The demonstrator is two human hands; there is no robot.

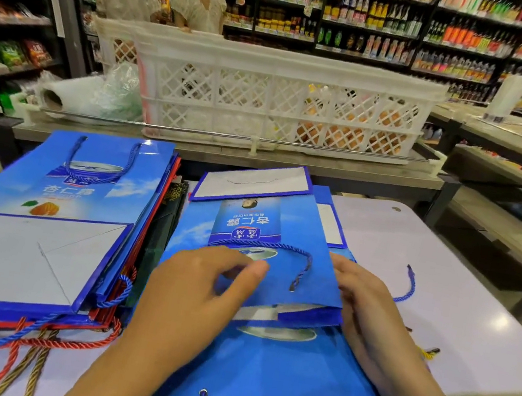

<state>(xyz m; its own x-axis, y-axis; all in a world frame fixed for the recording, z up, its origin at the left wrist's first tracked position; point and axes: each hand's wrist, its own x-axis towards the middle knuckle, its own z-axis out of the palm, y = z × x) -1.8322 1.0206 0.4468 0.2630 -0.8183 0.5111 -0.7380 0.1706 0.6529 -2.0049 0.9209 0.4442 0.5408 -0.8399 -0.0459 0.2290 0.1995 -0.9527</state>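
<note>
Left of the fingers lies a stack of blue bags (pixel 81 188), then the left hand (pixel 195 290) rests palm-down, fingers loosely bent together, on the flat blue bag (pixel 286 226) printed 杏仁露 upside down, its right edge gripped by the right hand (pixel 362 304) with curled fingers

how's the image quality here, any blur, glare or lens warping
Head view: the blue bag and right hand are fairly sharp, while the left hand smears a little at its fingertips; head view: the back shelves are motion-blurred; head view: the wide lens bows the white crate along its rim; head view: a glare patch sits on the white table at right.
</note>
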